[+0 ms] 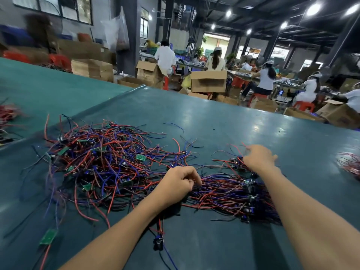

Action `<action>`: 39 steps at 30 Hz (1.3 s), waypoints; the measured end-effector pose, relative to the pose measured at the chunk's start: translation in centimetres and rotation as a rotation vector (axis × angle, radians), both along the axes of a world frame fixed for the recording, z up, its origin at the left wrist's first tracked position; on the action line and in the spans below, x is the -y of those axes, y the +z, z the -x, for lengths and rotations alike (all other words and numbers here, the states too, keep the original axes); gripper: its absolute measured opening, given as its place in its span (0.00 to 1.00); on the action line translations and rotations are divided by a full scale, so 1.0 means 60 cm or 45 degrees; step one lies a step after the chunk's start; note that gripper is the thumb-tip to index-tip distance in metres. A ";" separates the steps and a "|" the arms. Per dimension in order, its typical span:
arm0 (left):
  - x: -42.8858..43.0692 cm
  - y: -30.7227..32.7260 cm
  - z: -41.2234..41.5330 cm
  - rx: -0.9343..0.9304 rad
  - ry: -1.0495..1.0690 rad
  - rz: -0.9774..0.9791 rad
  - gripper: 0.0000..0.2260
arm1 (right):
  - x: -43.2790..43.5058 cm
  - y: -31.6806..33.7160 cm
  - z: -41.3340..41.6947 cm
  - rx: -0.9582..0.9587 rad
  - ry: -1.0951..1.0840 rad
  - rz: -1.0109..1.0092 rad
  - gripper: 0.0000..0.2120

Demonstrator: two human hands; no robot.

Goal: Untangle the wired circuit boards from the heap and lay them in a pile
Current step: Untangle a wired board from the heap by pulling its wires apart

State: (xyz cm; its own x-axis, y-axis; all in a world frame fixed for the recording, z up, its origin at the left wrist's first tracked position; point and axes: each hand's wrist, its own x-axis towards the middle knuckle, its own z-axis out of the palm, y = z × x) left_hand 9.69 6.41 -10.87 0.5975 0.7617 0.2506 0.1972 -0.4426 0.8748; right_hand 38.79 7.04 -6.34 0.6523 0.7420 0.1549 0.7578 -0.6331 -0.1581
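- Firstly, we count two hands at work: the left hand (179, 182) and the right hand (257, 158), both bare and reaching out over the teal bench (214, 117).
- We see one loose heap (101, 162) of wired circuit boards on the left of the bench, and one tidier pile (233, 193) just right of it, between the two forearms.
- In the heap, red, blue and black wires cross in every direction. About six small green boards show among them, and the rest are too tangled to count.
- In the pile, the wires (214, 190) run roughly parallel, with the dark boards gathered at its right end.
- Our left fingers (191, 179) are curled and pinch the wires at the pile's left end.
- Our right fingers (247, 157) curl over a small cluster at the pile's far end; blur hides whether they grip it.
- Two stray boards lie near us: a green one (48, 236) and a dark one (158, 241).
- Two further wire bundles sit at the bench's left edge (7, 115) and right edge (350, 164).
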 end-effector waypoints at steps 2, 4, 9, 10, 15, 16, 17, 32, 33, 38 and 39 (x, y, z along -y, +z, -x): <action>0.001 0.000 0.001 -0.028 -0.017 0.022 0.17 | -0.028 0.030 0.051 -0.011 0.012 -0.132 0.19; 0.001 -0.002 0.004 -0.069 -0.023 0.007 0.18 | -0.049 0.064 0.136 -0.113 0.399 -0.320 0.20; 0.005 0.004 0.000 -0.188 0.001 -0.070 0.20 | -0.054 0.082 0.368 -0.271 1.349 -0.029 0.13; 0.005 0.001 0.000 -0.251 0.009 -0.114 0.21 | -0.058 0.071 0.395 -0.224 1.400 0.065 0.15; 0.002 -0.020 0.016 -0.352 0.076 -0.050 0.23 | -0.083 0.038 0.437 -0.119 1.379 0.119 0.12; -0.002 -0.021 0.013 -0.373 0.077 -0.092 0.23 | -0.085 0.038 0.435 -0.128 1.364 0.111 0.13; -0.006 -0.018 0.008 -0.358 0.077 -0.113 0.21 | -0.086 0.040 0.430 -0.139 1.350 0.105 0.14; -0.013 -0.012 -0.026 -0.994 0.114 -0.535 0.19 | -0.096 0.015 0.395 -0.300 1.224 0.068 0.09; -0.006 -0.006 -0.026 -0.883 0.122 -0.450 0.18 | -0.093 0.017 0.391 -0.248 1.237 0.080 0.10; 0.000 0.000 -0.002 -0.185 0.051 -0.103 0.19 | -0.085 0.053 0.358 -0.278 1.218 -0.136 0.11; 0.001 -0.001 0.000 -0.179 0.029 -0.083 0.20 | -0.083 0.064 0.350 -0.363 1.187 -0.229 0.10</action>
State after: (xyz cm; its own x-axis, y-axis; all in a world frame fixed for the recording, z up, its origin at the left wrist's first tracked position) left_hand 9.67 6.36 -10.91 0.6128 0.7605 0.2150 0.3264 -0.4913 0.8075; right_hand 17.79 12.03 -2.49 -0.1501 0.9581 0.2439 0.8591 0.2485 -0.4475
